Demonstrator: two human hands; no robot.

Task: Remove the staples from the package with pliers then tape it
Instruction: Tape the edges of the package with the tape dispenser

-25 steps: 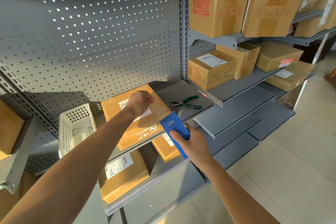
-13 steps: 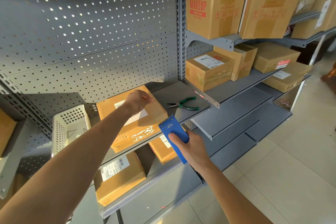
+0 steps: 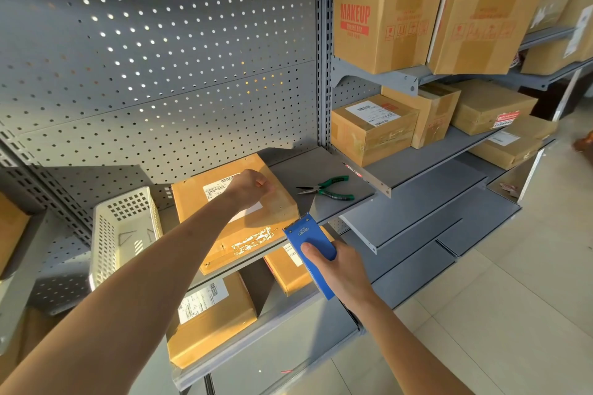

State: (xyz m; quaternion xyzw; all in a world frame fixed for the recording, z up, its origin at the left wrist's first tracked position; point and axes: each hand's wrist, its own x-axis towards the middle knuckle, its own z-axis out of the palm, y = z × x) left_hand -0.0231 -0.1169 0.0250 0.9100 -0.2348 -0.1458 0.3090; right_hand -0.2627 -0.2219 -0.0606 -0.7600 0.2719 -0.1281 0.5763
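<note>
Right beside the package's near edge, right hand grips dispenser.

Single head-worn wide-angle view, looking forward and down along both forearms — close to the grey metal shelf, facing its perforated grey back panel; pale tiled floor lower right.

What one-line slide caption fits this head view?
Right hand grips blue tape dispenser beside package; left hand rests on it; pliers lie nearby.
</note>
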